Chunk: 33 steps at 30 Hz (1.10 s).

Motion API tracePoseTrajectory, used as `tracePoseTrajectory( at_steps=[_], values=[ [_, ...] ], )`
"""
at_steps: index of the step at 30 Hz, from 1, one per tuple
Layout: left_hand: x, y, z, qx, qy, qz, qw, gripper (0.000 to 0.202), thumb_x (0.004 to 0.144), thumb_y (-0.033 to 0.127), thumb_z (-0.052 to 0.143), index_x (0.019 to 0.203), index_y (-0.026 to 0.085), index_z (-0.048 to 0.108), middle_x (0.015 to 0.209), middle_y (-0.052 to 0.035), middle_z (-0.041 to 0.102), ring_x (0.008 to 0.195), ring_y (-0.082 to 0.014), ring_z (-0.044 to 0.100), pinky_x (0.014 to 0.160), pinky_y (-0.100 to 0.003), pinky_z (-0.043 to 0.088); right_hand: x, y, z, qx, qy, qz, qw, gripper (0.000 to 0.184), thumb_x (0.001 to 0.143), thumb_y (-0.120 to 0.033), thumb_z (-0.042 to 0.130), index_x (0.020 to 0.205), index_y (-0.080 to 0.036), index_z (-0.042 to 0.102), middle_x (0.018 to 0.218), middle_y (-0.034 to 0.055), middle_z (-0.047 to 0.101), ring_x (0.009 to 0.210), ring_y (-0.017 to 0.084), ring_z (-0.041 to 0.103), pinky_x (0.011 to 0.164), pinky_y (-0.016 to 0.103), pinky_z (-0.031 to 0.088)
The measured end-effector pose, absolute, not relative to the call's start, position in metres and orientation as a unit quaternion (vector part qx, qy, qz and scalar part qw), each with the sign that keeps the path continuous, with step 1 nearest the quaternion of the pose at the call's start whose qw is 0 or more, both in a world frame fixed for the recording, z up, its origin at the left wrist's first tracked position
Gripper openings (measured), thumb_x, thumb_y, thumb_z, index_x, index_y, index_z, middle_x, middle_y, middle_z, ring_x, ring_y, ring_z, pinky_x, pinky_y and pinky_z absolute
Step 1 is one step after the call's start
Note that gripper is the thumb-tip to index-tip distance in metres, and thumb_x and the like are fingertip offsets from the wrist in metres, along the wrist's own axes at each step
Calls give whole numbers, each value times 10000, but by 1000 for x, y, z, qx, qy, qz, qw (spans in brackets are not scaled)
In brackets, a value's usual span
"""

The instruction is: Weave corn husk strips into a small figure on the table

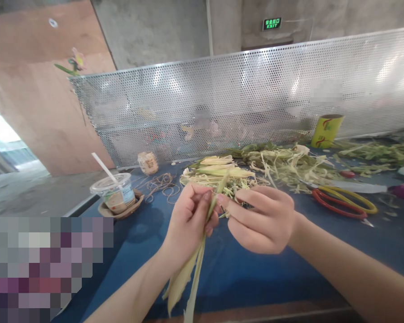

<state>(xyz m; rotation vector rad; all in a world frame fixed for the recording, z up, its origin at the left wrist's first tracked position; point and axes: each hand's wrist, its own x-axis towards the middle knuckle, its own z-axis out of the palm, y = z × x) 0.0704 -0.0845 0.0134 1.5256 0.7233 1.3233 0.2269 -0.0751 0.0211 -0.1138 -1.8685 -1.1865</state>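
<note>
My left hand (192, 214) is closed around a bundle of pale green corn husk strips (183, 282), whose long ends hang down below the fist toward the table's front edge. The narrow upper end sticks up between thumb and fingers. Beside it, my right hand (262, 217) pinches at the same husk with thumb and index fingertips, its other fingers curled. Just behind the hands lies a pile of cut husk pieces (218, 169) on the blue tabletop (235, 273).
Scissors with red and yellow handles (340, 206) lie at right. Loose husks (283, 163) and a yellow-green cardboard tube (327, 131) are behind. At left stand a plastic cup with a straw (116, 197), a twine ball (148, 163) and loose twine (161, 185). A perforated metal screen (222, 98) borders the back.
</note>
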Motion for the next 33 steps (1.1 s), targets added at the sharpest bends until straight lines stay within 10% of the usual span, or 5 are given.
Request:
tracePoseTrajectory(
  at_steps=[13, 25, 33],
  values=[
    [70, -80, 16, 598, 327, 566, 463, 125, 849, 211, 421, 753, 209, 341, 551, 97, 461, 322, -16, 343, 297, -132, 316, 222, -68, 11, -144, -813, -111, 554, 287, 734, 37, 462, 655, -197, 315, 637, -25, 497, 620, 78, 505, 549, 207, 414],
    [60, -82, 24, 618, 283, 478, 556, 121, 834, 302, 449, 780, 195, 433, 760, -12, 611, 490, -116, 574, 343, -223, 466, 217, -66, 20, -267, -716, 156, 626, 231, 738, -115, 557, 692, -200, 347, 681, -9, 588, 663, 105, 611, 481, 183, 440],
    [57, -76, 22, 717, 384, 491, 313, 156, 802, 349, 495, 778, 195, 501, 679, 2, 549, 487, -98, 494, 436, -209, 434, 215, -64, 22, -302, -690, 254, 607, 212, 712, -149, 576, 704, -191, 368, 647, -26, 544, 606, 85, 561, 485, 192, 431]
  ],
)
